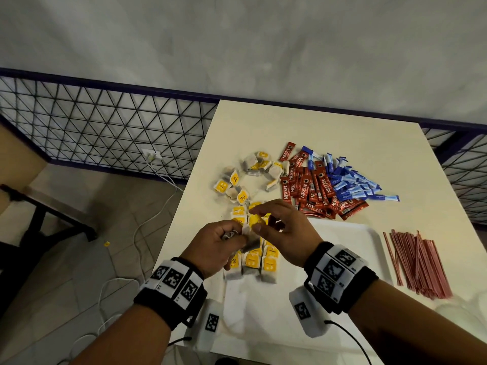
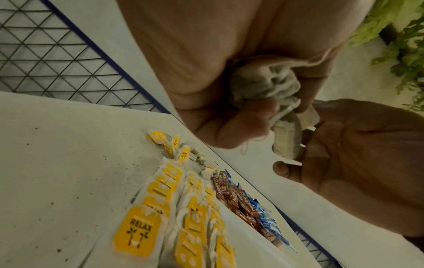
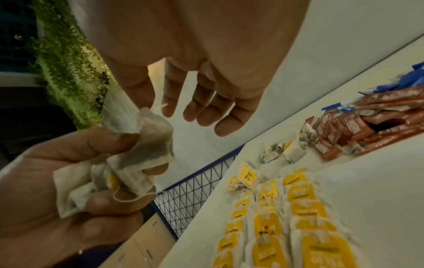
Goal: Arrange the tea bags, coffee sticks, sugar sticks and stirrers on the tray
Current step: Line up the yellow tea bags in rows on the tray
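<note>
My left hand [image 1: 224, 239] grips a crumpled bunch of tea bags [image 2: 263, 81] just above the white tray [image 1: 342, 230]. My right hand [image 1: 254, 221] meets it from the right, with thumb and forefinger pinching the top of one tea bag [image 3: 146, 127] from that bunch. Several rows of yellow-tagged tea bags [image 1: 263, 262] lie on the tray's left part. More loose tea bags [image 1: 237, 185] are scattered on the table beyond. Red coffee sticks [image 1: 313, 191] and blue sugar sticks [image 1: 350, 180] lie in heaps behind the tray. Red stirrers [image 1: 419, 262] are piled to its right.
The cream table [image 1: 290, 127] ends just left of the tea bags, with a tiled floor and white cables [image 1: 147, 227] below. A dark mesh fence [image 1: 105, 122] runs behind. Something clear [image 1: 463, 312] sits at the near right corner.
</note>
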### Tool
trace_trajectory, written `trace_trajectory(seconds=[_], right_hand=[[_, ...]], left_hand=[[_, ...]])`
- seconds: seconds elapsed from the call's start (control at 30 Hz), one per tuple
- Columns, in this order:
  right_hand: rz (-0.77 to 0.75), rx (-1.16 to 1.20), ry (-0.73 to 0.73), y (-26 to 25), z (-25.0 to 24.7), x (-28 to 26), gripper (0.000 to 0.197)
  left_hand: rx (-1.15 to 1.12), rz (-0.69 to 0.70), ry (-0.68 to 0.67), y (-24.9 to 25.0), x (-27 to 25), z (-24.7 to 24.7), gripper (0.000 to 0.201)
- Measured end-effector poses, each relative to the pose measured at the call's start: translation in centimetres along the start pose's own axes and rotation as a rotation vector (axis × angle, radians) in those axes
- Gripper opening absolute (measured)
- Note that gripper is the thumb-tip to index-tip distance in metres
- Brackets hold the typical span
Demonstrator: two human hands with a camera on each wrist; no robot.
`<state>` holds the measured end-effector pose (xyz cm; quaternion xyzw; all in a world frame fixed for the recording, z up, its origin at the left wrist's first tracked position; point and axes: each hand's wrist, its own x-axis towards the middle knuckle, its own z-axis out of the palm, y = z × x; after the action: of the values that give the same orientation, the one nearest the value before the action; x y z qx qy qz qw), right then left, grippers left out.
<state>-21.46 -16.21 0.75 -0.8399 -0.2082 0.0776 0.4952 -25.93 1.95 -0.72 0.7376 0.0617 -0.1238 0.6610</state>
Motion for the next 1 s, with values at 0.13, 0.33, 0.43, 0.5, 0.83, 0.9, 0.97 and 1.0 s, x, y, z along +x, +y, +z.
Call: trace_trajectory(seconds=[0.13, 0.33, 0.43, 0.5, 0.83, 0.9, 0.97, 1.0], right_hand=[[-0.087, -0.064, -0.011, -0.1, 0.0, -0.4, 0.030], [-0.099, -0.132, -0.013, -0.4, -0.5, -0.6, 0.042], [-0.087, -0.180, -0.018, -0.5, -0.3, -0.6, 0.014], [-0.030, -0.209, -0.015, -0.4, -0.1, -0.5, 0.007], [0.167, -0.085, -0.012, -1.7, 0.8, -0.4, 0.014], [0.131, -0.111, -0.035, -1.9, 0.7, -0.4, 0.011], [0.073, -0.126, 0.009, -1.7, 0.2, -0.4, 0.013], [0.048, -0.128, 0.003, -1.6, 0.0, -0.5, 0.021]], left_hand=[[0.049, 0.019, -0.013, 0.3, -0.2, -0.1, 0.017], [0.073, 0.021, -0.015, 0.4, -0.2, -0.2, 0.026], [0.078, 0.002, -0.012, 0.3, -0.2, -0.1, 0.027], [0.134, 0.003, 0.055, 0.3, -0.2, -0.1, 0.025], [0.708, 0.279, 0.246, 0.5, -1.1, 1.5, 0.022], [0.713, 0.289, 0.243, 0.4, -0.9, 1.3, 0.016], [0.677, 0.273, 0.199, 0.5, -0.7, 0.8, 0.014], [0.642, 0.252, 0.166, 0.5, -0.7, 0.5, 0.014]])
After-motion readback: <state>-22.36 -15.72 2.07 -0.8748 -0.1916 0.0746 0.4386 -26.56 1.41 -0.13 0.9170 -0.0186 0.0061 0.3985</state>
